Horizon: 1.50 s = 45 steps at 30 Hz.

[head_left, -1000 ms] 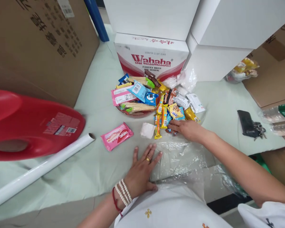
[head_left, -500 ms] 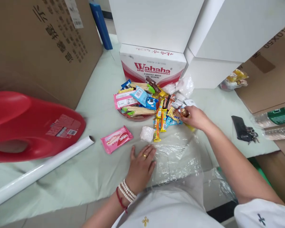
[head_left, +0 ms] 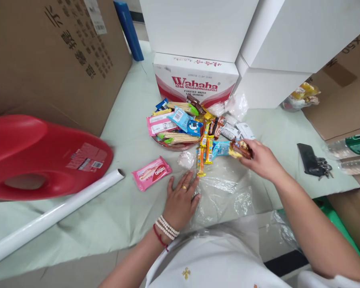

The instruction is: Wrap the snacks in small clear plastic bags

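Note:
My left hand lies flat with fingers spread on the table, at the edge of a clear plastic bag. Just beyond its fingertips sit a small white wrapped piece and yellow snack sticks. To its left is a pink nabati wafer packet. My right hand is closed on a brown and yellow snack packet, beside a light-blue packet. Further back, a reddish bowl is heaped with wrapped snacks and bundles of pale sticks.
A white Wahaha carton stands behind the bowl, with white boxes above and beside it. At left are a red jug, a white roll and a cardboard box. Keys and plastic bottles lie at right.
My right hand has lifted the brown and yellow packet off the loose pile and drawn it slightly right and nearer. My left hand still rests flat on the table.

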Each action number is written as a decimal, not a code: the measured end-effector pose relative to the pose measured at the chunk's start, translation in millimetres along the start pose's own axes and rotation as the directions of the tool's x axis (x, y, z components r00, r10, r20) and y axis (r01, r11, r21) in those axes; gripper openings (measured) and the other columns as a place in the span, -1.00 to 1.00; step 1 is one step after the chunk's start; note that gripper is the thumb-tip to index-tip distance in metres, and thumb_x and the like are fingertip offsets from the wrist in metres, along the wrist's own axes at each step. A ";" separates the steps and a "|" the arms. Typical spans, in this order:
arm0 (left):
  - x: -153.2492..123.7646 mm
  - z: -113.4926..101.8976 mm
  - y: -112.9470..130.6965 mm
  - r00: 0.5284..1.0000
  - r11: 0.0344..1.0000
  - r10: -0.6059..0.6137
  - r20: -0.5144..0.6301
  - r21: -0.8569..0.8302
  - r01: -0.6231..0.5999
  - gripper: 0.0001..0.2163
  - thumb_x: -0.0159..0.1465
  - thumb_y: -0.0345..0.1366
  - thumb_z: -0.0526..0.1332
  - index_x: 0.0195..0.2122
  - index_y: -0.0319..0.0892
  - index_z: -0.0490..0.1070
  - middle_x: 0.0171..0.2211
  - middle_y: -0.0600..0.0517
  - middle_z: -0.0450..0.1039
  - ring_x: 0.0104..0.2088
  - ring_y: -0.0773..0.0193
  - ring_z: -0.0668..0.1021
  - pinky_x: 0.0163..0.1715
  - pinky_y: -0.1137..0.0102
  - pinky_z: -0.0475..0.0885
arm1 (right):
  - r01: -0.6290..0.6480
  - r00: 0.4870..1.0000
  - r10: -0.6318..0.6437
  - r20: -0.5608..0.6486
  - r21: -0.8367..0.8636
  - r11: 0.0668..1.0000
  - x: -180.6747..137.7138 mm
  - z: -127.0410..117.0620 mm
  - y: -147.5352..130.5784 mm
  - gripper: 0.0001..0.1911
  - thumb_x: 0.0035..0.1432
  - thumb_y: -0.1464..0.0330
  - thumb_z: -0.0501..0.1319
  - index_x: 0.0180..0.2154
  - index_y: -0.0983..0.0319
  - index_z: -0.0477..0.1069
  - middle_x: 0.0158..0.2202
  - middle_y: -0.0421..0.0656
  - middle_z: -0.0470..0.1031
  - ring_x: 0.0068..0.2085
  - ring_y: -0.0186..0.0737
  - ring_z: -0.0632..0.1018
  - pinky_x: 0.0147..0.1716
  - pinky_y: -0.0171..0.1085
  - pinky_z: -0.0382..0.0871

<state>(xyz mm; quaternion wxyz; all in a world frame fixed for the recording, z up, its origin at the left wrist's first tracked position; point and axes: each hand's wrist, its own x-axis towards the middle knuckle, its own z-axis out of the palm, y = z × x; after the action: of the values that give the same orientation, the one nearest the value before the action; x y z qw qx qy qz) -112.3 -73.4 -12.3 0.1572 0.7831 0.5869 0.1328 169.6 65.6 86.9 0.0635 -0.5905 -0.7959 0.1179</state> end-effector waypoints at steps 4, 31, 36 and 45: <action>-0.2 -1.0 -2.1 0.999 1.000 0.011 0.049 -0.005 -0.011 -0.47 0.41 -0.23 0.14 0.41 -0.04 0.20 0.48 -0.16 0.05 0.42 -0.08 0.26 0.38 -0.29 -0.08 | 0.146 0.971 -0.175 0.163 0.177 0.973 -60.7 9.4 -23.8 -0.43 0.20 0.32 0.24 0.25 0.16 0.30 0.09 -0.02 0.48 0.01 0.00 0.57 -0.03 -0.15 0.43; -46.4 -29.8 -41.8 0.870 0.884 0.455 0.190 -0.217 -0.415 -0.79 0.39 -0.40 0.13 -0.06 -0.04 0.50 0.16 -0.07 0.56 0.28 0.15 0.48 0.45 -0.04 0.02 | 0.420 0.893 -0.449 0.019 0.322 0.849 -188.2 102.8 21.0 -0.70 0.40 0.48 0.09 0.01 0.11 0.50 0.05 -0.04 0.59 0.06 -0.06 0.56 0.03 -0.02 0.50; -28.6 -33.1 -30.8 0.988 0.894 0.125 0.086 -0.443 -0.075 -0.81 0.47 -0.29 0.04 -0.08 -0.08 0.44 -0.12 -0.01 0.64 -0.06 0.23 0.64 0.17 0.18 0.43 | 0.182 0.964 -0.264 0.040 0.626 0.758 -153.7 58.6 19.4 -0.81 0.45 0.31 0.10 -0.12 0.15 0.49 -0.30 -0.14 0.58 -0.27 -0.20 0.56 -0.22 -0.22 0.47; 1.8 -16.9 -27.1 0.874 0.913 -0.368 -0.318 -0.300 0.275 -0.78 0.28 -0.17 0.22 -0.11 -0.14 0.39 -0.20 -0.06 0.44 -0.20 0.10 0.50 -0.22 0.21 0.47 | -0.028 0.967 -0.055 0.249 0.319 0.947 -81.9 57.3 18.2 -0.76 0.36 0.29 0.09 -0.14 0.18 0.53 -0.27 -0.11 0.59 -0.24 -0.11 0.57 -0.23 -0.22 0.41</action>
<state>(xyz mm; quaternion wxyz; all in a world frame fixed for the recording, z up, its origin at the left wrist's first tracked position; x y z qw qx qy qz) -142.2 -63.0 -7.7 0.1601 0.6094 0.7075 0.3201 196.8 -14.1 30.0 0.0566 -0.5470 -0.7717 0.3195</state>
